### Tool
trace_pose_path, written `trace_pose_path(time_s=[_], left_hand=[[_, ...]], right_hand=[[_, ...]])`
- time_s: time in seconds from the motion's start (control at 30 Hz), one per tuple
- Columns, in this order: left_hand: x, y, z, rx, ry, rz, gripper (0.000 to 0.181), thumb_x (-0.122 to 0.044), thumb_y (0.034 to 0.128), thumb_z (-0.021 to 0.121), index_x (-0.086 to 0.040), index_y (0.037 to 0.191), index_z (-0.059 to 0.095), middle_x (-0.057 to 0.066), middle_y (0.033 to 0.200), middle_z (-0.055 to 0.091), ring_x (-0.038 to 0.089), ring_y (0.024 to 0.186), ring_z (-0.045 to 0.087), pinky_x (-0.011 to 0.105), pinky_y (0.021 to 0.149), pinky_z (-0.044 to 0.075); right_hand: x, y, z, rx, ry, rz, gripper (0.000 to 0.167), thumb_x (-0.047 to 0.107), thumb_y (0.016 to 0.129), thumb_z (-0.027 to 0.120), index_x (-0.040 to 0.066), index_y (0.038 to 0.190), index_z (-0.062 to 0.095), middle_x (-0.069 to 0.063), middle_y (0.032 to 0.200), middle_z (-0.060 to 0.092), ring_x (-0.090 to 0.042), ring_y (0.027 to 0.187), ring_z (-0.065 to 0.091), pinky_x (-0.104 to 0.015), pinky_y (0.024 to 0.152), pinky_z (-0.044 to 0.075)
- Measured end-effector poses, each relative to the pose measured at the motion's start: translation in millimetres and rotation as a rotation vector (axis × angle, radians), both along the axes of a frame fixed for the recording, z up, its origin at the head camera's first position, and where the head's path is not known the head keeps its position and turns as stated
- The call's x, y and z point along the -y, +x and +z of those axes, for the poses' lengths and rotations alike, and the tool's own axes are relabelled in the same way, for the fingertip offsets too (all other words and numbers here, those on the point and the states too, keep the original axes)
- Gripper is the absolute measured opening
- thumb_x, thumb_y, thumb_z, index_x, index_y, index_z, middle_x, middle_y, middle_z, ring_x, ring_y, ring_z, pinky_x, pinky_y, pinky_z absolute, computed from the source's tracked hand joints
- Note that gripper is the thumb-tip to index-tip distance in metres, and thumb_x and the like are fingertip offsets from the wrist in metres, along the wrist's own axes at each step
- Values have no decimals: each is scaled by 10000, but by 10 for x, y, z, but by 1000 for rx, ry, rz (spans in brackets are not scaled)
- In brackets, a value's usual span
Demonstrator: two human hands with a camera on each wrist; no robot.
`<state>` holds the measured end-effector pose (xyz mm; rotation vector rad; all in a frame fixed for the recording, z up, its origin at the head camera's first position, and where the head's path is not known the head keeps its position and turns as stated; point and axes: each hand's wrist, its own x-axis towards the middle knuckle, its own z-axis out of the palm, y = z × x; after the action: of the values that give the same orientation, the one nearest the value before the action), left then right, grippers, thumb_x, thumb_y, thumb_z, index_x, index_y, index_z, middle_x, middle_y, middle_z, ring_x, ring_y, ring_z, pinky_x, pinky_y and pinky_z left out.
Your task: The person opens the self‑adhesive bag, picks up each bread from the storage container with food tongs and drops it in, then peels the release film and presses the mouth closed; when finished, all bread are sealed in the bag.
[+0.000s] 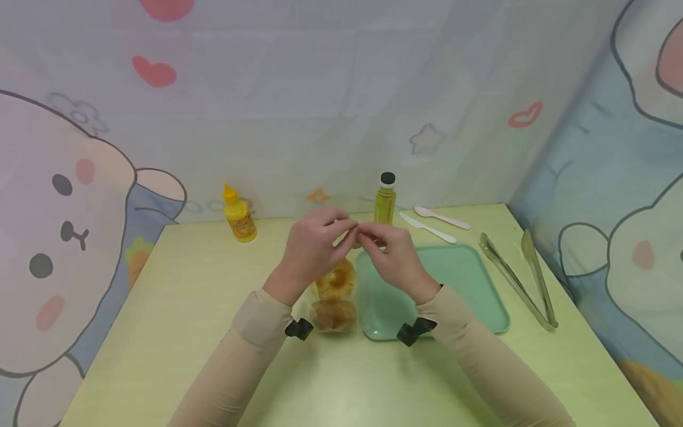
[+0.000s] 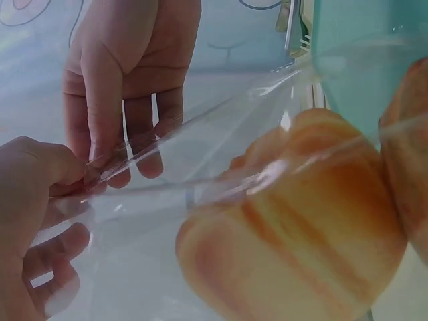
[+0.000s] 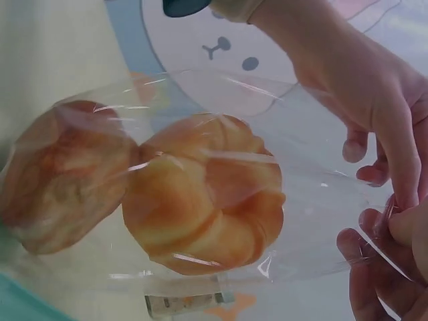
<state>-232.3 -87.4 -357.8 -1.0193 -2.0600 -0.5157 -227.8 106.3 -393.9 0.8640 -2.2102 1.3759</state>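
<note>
A clear plastic bag (image 3: 311,221) holds two pieces of bread in a row. One is a golden, segmented round bun (image 3: 207,200); the other is a browner bread roll (image 3: 67,177), nearer the person in the head view. My left hand (image 1: 313,246) pinches the bag's far end between thumb and fingers. Close against it, fingertips nearly meeting, my right hand (image 1: 393,256) pinches the same end. In the left wrist view the film stretches from the fingers toward the golden bun. Whether the bag's mouth is parted cannot be made out.
A green tray (image 1: 453,273) lies right of the bread. Behind it stand a bottle of yellowish liquid (image 1: 385,204), a white plastic knife (image 1: 429,228) and a pink spoon (image 1: 443,218). Metal tongs (image 1: 517,279) lie at the right, and a yellow squeeze bottle (image 1: 241,219) stands back left.
</note>
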Motion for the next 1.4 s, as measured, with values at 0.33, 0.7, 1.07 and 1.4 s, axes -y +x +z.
trace_pose_path(time_s=[0.33,0.7,1.07,1.4], left_hand=[[2,-39,7,-52,-88,64,81,-61,937,701,-75,866,737,18,848,677,172,658,616,280,515,514],[53,-64,-37,40,-36,-28,30,-57,932,700,-76,912,689,30,893,670,175,692,604,281,545,487],[64,-33,1,-76,-42,-33,76,-49,891,738,-79,859,800,17,831,738,174,699,670,295,609,568],[73,-48,-10,-82,-78,9,53,-52,857,741,-76,840,697,18,822,699,173,662,623,278,499,486]], right_hand=[[-7,-1,-22,-144,50,7,165,-11,987,706,-3,1135,777,-106,974,787,-220,849,767,-356,747,637],[0,9,-30,-102,24,46,180,-15,1000,685,-6,1159,771,-115,1012,793,-231,880,773,-359,780,637],[-12,-13,-36,-174,85,40,151,-33,987,693,-9,1114,770,-99,982,783,-209,843,762,-335,746,629],[10,4,-30,-151,60,73,149,-34,995,681,-27,1114,770,-117,998,786,-219,841,769,-332,756,632]])
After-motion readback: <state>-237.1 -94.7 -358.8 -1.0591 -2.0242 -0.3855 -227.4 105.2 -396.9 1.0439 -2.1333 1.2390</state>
